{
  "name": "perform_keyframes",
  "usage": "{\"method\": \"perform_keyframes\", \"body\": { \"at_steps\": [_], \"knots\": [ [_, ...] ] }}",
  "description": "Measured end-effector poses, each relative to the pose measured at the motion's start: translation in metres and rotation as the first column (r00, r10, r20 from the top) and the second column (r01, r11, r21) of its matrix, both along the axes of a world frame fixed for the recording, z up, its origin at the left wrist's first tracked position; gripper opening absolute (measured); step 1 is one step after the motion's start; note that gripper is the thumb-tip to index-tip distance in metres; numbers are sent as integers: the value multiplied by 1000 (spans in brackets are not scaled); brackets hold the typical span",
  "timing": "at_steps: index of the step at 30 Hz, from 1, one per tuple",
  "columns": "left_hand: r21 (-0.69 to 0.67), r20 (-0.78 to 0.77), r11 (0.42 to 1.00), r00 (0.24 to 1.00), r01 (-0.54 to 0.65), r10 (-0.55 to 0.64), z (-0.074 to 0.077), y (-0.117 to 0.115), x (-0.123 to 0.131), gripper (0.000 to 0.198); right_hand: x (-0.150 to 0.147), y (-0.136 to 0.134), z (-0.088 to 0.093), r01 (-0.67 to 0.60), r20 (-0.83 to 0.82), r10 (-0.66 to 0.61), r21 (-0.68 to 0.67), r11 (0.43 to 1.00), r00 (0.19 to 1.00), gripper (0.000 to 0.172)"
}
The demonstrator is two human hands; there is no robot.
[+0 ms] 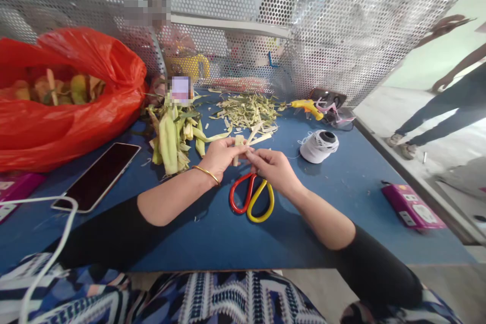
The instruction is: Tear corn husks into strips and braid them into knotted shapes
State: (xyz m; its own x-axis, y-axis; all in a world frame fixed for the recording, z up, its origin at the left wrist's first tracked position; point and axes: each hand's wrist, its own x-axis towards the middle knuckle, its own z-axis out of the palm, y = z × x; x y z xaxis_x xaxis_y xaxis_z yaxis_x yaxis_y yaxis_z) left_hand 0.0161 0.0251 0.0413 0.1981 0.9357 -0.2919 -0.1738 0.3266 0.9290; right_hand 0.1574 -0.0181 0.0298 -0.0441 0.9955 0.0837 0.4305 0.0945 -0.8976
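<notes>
My left hand (218,157) pinches pale corn husk strips (255,134) between thumb and fingers, and one folded piece stands up at the fingertips. My right hand (276,169) meets it there, its thumb and fingers closed on the same strips. Just under both hands lie scissors (249,196) with one red and one yellow handle; the hands cover their blades. To the right stands a white thread spool (317,149), from which a thin thread leads toward my right hand. Whole green-yellow corn husks (168,144) lie beyond my left forearm.
Husk scraps (248,111) are heaped at the back. A yellow glue gun (309,108) and pinkish glasses (336,113) lie back right. A red plastic bag (114,116), a phone (99,176) and a white cable (70,223) are left; a purple box (412,206) is right. Perforated metal (235,0) borders the far side.
</notes>
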Motion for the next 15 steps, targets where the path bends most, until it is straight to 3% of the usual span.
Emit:
{"method": "perform_keyframes", "body": {
  "at_steps": [2,4,8,11,15],
  "knots": [
    [8,-13,1000,1000,-19,20,2,0,0,18,2,5,-1,59,-215,-83,-116,992,973,40],
    [-1,-20,1000,1000,-8,8,3,-1,0,19,6,10,-1,117,-407,-179,-173,978,896,38],
    [-51,0,997,998,63,-63,3,-5,1,15,9,12,-3,194,-626,-260,-173,966,735,32],
    [-65,16,996,998,69,-68,0,-6,1,12,5,9,-2,259,-631,-244,-69,963,736,23],
    [-48,-3,997,998,63,-63,-2,-3,1,14,-3,2,0,289,-555,-163,148,946,815,16]
  ]
}}
